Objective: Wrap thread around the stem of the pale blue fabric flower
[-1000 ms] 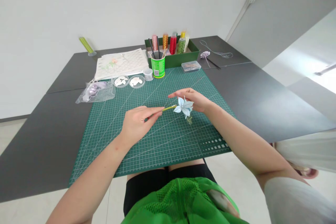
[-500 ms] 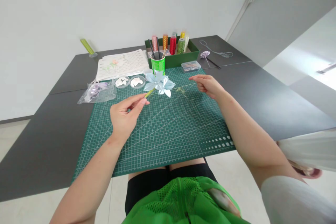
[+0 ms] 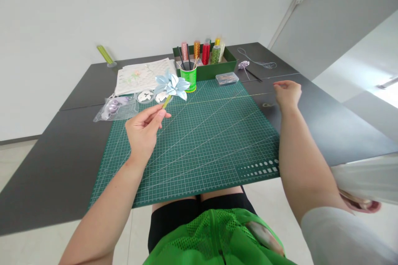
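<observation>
Pale blue flowers (image 3: 172,84) on a green stem stand up from my left hand (image 3: 144,130), whose thumb and fingers pinch the stem. Out to the right, past the edge of the green cutting mat (image 3: 202,145), my right hand (image 3: 287,93) is closed with its fingertips pinched. A thin pale yellow thread (image 3: 230,98) runs taut from near the flower stem to those fingertips. Below and left of my right hand, a small loose curl of thread (image 3: 267,105) shows over the dark table.
Behind the mat are a green can (image 3: 190,78) of sticks, a green box (image 3: 230,64) of thread spools and a clear case (image 3: 226,78). White patterned sheets (image 3: 124,83), dishes of white pieces (image 3: 145,96) and a plastic bag (image 3: 107,112) lie at left.
My right hand has moved far to the right, off the mat, and the thread between the hands is longer. My left hand and the flowers have shifted slightly left and up.
</observation>
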{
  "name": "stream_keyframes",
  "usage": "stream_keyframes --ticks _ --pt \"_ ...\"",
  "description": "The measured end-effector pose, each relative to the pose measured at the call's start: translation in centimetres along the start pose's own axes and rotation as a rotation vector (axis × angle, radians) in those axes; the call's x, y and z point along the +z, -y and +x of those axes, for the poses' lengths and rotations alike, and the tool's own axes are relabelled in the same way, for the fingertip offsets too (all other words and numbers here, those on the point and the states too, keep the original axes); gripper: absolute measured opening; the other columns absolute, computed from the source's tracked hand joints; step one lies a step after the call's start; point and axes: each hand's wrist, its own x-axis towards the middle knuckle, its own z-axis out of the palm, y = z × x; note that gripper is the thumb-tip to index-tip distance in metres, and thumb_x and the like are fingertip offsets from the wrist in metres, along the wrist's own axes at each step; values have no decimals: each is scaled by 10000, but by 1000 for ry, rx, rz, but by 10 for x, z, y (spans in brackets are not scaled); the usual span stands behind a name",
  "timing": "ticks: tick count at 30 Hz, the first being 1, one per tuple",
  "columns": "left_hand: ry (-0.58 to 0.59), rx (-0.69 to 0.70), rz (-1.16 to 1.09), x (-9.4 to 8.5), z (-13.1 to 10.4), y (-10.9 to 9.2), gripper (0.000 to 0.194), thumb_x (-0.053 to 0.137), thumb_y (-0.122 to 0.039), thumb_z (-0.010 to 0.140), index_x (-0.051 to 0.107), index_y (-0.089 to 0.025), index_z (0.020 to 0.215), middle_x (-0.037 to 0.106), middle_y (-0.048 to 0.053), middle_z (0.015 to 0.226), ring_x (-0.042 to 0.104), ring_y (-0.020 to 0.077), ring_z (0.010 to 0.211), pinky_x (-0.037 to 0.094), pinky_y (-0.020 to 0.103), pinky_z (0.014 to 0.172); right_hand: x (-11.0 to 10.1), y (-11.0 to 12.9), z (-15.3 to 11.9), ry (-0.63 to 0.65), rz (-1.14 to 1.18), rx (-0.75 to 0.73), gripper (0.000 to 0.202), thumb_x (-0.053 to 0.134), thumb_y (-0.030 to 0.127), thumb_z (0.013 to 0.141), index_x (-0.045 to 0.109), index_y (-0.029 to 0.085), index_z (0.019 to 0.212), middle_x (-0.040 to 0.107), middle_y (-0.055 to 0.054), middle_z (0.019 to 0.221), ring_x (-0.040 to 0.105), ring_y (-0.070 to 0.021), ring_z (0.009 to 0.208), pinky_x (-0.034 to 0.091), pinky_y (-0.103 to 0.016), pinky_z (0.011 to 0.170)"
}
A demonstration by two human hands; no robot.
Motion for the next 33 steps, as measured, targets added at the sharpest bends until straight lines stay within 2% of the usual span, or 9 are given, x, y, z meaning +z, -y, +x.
stream_keyframes --ticks 4,9,12,15,17,21,26,30,33 --pt "-40 -15 -23 0 2 0 154 781 -289 851 838 -225 979 788 31 745 601 98 529 428 215 449 -23 -15 6 -265 -142 280 301 594 66 885 782 97 1117 591 -93 782 458 -198 713 358 -386 750" --pt "-124 -36 -18 -4 8 4 182 768 -281 853 831 -224 1015 786 24 763 546 74 504 412 207 450 -26 -24 8 -396 -239 486 445 509 -23 875 756 99 1225 681 -267 1107 599 -317 1025 379 -492 905" --pt "-121 -62 -7 -4 10 5 178 773 -272 847 833 -224 1007 789 27 769 569 81 520 414 207 452 -13 -17 7 -437 -289 525 469 517 -40 867 740 115 1249 587 -316 1350 484 -376 1324 229 -590 1094" --pt "-74 -106 -10 -2 8 5 170 788 -280 838 836 -226 993 794 33 769 620 99 556 426 206 453 2 3 -1 -380 -342 383 519 535 -25 870 677 120 1348 487 -306 1483 356 -381 1444 132 -601 1159" --pt "-37 -136 -2 1 5 5 169 792 -289 834 839 -219 982 796 41 763 648 113 579 430 205 447 12 24 -13 -308 -368 172 536 506 -2 893 628 118 1401 422 -299 1542 302 -377 1473 97 -633 1171" --pt "45 -184 14 6 -2 5 196 790 -315 840 839 -211 999 798 47 756 672 132 599 455 207 451 35 80 -58 -152 -275 -313 459 476 140 972 606 161 1412 483 -201 1532 366 -336 1454 56 -625 1242" --pt "155 -242 31 10 -8 5 190 778 -295 852 840 -212 1012 804 39 772 681 132 616 514 216 520 63 136 -139 316 132 -805 444 361 278 1059 545 240 1461 573 -120 1489 477 -281 1430 181 -599 1279" --pt "212 -303 2 12 -10 7 213 783 -316 848 839 -210 1023 805 42 777 681 136 625 512 220 534 72 149 -193 804 625 -777 482 398 458 1069 482 285 1511 533 -102 1537 477 -270 1452 389 -527 1219" --pt "235 -345 -37 13 -11 9 226 798 -340 833 840 -210 1013 802 43 777 662 133 606 501 228 533 75 148 -216 1014 874 -657 557 470 496 1043 405 287 1555 551 -116 1497 626 -233 1266 541 -427 1071"
